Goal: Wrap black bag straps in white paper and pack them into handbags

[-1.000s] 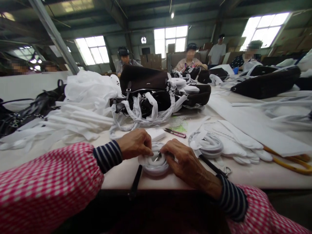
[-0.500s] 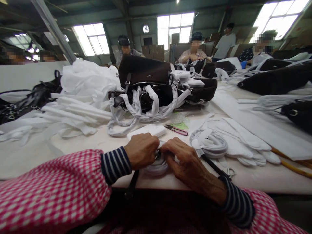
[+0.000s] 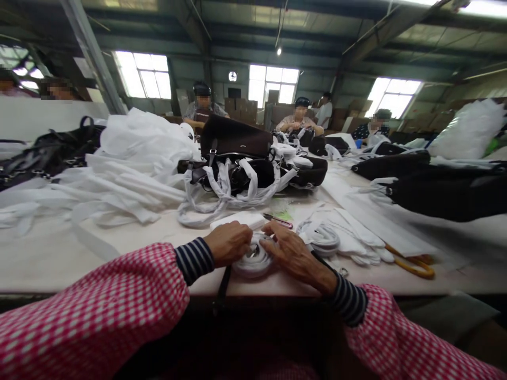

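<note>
A coiled strap in white wrapping lies near the table's front edge, a bit of metal showing in its middle. My left hand is closed at the coil's left side, its fingers curled on the edge and their tips partly hidden. Across from it, my right hand rests against the right side with fingers apart. A black strap hangs over the table edge below my left hand. Just behind the coil is a folded white piece. Thread snips with pink handles lie beyond my right hand.
Another white coil sits right of my right hand, near white padded strips and orange-handled scissors. Black bags with wrapped handles are piled ahead. White wrapping strips cover the left. Several people work across the table.
My right hand has loosened, its fingers spreading and drawing back from the coil's middle, so more of the coil shows. The left hand stays by the coil. The view has swung up and right.
</note>
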`<state>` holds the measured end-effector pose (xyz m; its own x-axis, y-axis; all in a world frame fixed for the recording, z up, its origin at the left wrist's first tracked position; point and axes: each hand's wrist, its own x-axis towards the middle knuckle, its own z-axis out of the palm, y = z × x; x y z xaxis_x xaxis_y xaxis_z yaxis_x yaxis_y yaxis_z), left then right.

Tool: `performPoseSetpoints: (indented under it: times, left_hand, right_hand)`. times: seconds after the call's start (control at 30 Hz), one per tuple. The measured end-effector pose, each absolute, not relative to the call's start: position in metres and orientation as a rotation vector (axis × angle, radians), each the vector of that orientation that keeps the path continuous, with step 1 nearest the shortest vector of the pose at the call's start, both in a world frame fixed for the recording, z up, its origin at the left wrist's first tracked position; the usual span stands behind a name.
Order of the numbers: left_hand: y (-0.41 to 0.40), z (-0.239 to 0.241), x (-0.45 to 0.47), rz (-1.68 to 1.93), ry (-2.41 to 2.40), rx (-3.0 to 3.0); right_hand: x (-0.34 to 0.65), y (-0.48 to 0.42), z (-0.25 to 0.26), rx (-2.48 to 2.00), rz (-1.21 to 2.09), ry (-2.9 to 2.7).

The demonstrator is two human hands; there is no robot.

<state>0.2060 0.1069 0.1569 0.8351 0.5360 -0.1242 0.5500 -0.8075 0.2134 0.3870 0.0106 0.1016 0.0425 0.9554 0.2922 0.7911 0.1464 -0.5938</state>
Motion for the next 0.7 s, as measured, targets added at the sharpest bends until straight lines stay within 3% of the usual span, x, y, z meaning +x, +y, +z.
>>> performPoseSetpoints:
  times: [0.23, 0.37, 0.53, 0.7]
  left_hand:
    - [0.111, 0.15, 0.207, 0.041, 0.853, 2.68]
    - [0.108, 0.143, 0.204, 0.143, 0.875, 2.646]
    - [0.102, 0.133, 0.193, 0.247, 0.875, 2.61]
    - [0.095, 0.124, 0.184, 0.313, 0.908, 2.607]
  right_hand:
    - [0.387, 0.032, 0.137, -1.666, 0.596, -2.059]
    - [0.382, 0.046, 0.132, -1.779, 0.781, -1.931]
    - [0.374, 0.045, 0.136, -1.835, 0.69, -1.805]
    - [0.371, 0.042, 0.144, -1.729, 1.074, -1.537]
